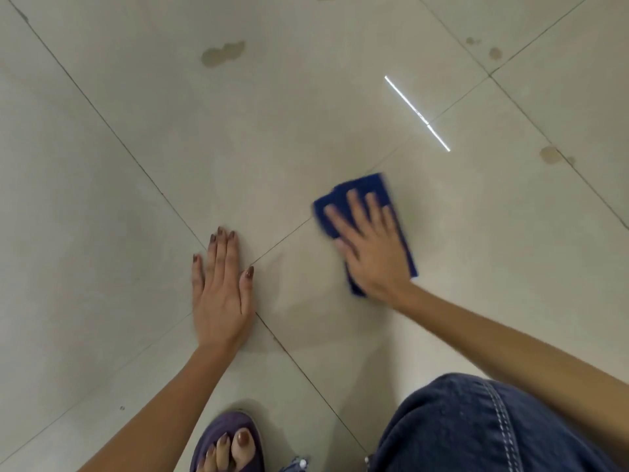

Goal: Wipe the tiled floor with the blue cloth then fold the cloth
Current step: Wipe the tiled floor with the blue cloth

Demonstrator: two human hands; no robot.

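The blue cloth (369, 187), folded into a thick pad, lies flat on the pale tiled floor (143, 107) right of centre. My right hand (369, 247) presses down on it with fingers spread, covering most of its middle; the cloth's edges look blurred. My left hand (221, 291) rests palm-down on the bare tile to the left, fingers together, holding nothing. A grout crossing sits between the two hands.
Brownish stains mark the floor: a large one (223, 53) at the far centre, smaller ones (495, 52) at the far right and another (549, 154) at the right. My foot in a purple sandal (228, 441) and my denim-clad knee (476, 427) fill the bottom edge.
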